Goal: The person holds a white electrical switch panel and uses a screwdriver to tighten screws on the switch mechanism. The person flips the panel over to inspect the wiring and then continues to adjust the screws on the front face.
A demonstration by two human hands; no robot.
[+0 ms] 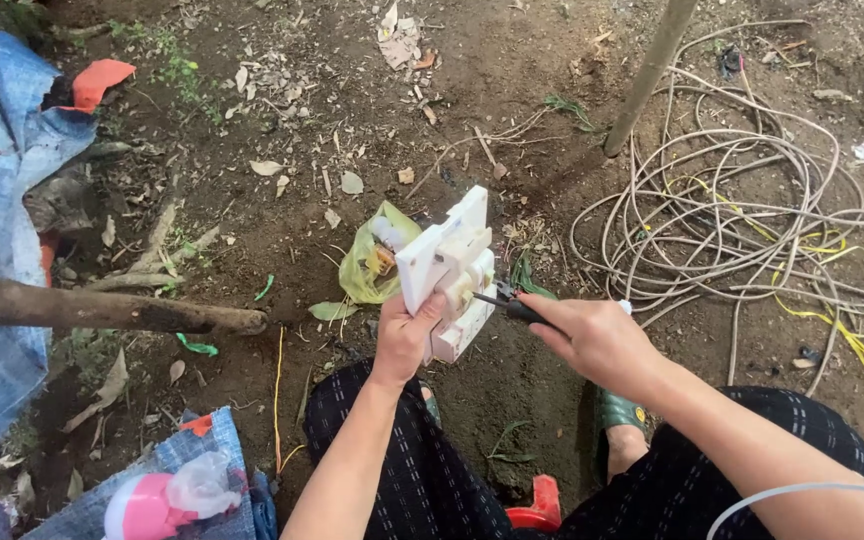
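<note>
The left hand (404, 338) has its grip clamped on the bottom edge of a white plastic switch box (449, 272), holding it up over the dirt ground (282, 260). The right hand (592, 338) has its grip closed around a dark tool (512, 305), and the tip touches the box's side. Past the grips lies a yellow-green bag (372, 262). Off beside the right grip sits a pile of tangled wire (752, 210).
</note>
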